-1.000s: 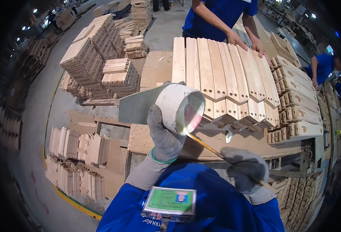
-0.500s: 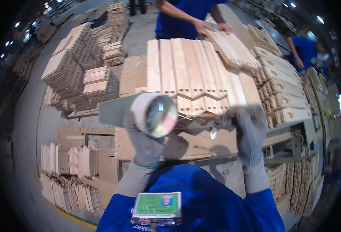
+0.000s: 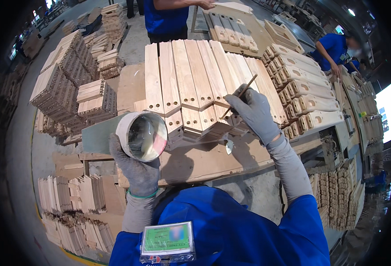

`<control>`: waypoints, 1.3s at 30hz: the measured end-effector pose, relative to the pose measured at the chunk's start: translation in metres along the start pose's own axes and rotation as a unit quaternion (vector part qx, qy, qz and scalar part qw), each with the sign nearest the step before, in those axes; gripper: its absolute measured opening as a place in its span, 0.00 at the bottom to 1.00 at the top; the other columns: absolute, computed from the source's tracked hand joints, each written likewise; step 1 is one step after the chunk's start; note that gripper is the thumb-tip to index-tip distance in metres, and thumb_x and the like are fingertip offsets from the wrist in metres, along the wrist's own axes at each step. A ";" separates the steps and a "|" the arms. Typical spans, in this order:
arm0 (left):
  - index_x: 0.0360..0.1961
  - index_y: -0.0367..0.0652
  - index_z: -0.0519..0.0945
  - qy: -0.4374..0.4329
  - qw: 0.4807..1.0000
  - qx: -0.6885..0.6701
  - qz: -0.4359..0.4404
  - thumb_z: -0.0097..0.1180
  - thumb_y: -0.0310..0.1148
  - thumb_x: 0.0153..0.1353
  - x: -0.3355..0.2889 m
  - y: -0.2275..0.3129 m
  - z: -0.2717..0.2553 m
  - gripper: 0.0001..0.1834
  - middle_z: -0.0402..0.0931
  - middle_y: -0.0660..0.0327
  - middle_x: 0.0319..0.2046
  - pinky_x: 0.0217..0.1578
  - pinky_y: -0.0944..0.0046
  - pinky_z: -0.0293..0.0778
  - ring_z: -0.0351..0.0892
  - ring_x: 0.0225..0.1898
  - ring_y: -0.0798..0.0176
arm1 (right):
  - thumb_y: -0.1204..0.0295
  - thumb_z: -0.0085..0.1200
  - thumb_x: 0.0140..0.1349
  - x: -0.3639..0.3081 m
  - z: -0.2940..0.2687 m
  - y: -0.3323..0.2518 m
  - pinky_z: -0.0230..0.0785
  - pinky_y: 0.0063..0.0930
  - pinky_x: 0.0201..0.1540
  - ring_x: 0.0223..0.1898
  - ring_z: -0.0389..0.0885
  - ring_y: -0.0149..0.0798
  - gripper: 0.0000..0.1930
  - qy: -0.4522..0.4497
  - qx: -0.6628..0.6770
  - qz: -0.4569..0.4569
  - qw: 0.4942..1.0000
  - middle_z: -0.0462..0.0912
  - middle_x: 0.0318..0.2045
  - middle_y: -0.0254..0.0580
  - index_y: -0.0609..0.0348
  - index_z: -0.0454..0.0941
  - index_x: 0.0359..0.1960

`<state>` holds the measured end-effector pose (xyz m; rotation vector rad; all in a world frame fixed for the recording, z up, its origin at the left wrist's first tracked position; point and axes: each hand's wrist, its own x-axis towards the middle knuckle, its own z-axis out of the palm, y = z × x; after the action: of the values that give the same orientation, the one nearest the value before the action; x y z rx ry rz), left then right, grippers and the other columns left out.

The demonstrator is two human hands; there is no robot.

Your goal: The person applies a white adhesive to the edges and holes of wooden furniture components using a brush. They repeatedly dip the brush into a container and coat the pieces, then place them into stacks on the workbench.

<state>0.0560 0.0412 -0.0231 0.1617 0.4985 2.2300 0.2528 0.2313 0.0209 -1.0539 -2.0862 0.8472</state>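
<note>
My left hand [image 3: 138, 176], in a grey glove, is closed round a round pot [image 3: 123, 132] tilted so its mouth faces me. Inside is whitish, glue-like stuff [image 3: 150, 152] and a pinkish patch. In my gloved right hand [image 3: 258, 114] a thin wooden stick [image 3: 250, 82] is pinched, its lower end near the drilled ends of the boards. Those pale wooden boards [image 3: 190, 73] lie side by side in a stack before me, their near ends zigzagging and bearing pairs of round holes. A small whitish scrap [image 3: 229, 146] shows just below the stack.
Slotted wooden parts [image 3: 310, 94] are piled at the right. Tall board stacks [image 3: 56, 82] stand at the left, and more boards [image 3: 73, 195] sit low at the near left. Across the table is a co-worker [image 3: 168, 20]; another person [image 3: 330, 51] works at the far right.
My right hand has come up over the boards, and the stick now shows clearly. The pot stays in my left hand. The co-worker's hands have left the pale pieces by the stack.
</note>
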 end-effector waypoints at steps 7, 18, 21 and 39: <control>0.52 0.42 0.73 -0.048 0.999 -0.006 0.023 0.42 0.51 0.66 -0.001 -0.001 -0.006 0.25 0.75 0.60 0.50 0.57 0.60 0.66 0.72 0.53 0.61 | 0.63 0.56 0.57 -0.001 -0.015 0.003 0.66 0.29 0.23 0.19 0.75 0.34 0.13 0.007 -0.008 -0.036 0.999 0.75 0.16 0.41 0.62 0.78 0.29; 0.54 0.43 0.72 -0.011 1.000 -0.003 0.017 0.41 0.51 0.66 -0.001 -0.001 -0.010 0.25 0.74 0.61 0.52 0.59 0.59 0.65 0.71 0.55 0.61 | 0.63 0.57 0.58 0.002 -0.011 -0.010 0.66 0.24 0.24 0.20 0.74 0.28 0.16 -0.002 -0.030 -0.006 1.000 0.76 0.16 0.39 0.67 0.75 0.28; 0.53 0.43 0.72 0.015 1.000 0.008 0.018 0.41 0.51 0.66 -0.003 -0.002 -0.007 0.25 0.73 0.61 0.52 0.59 0.59 0.65 0.71 0.55 0.61 | 0.63 0.57 0.58 0.003 -0.003 -0.005 0.66 0.24 0.24 0.20 0.74 0.27 0.16 -0.031 -0.054 -0.013 0.998 0.76 0.16 0.39 0.67 0.75 0.28; 0.61 0.41 0.57 -0.095 0.993 -0.047 -0.059 0.45 0.33 0.67 0.003 -0.019 0.017 0.23 0.64 0.53 0.57 0.60 0.55 0.66 0.67 0.58 0.56 | 0.71 0.54 0.61 -0.023 -0.037 -0.035 0.74 0.22 0.34 0.29 0.79 0.30 0.08 0.053 0.228 0.052 0.971 0.78 0.28 0.41 0.65 0.73 0.34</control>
<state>0.0721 0.0592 -0.0154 0.2858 0.2906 2.0927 0.2769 0.2050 0.0639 -0.9351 -1.6466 1.2223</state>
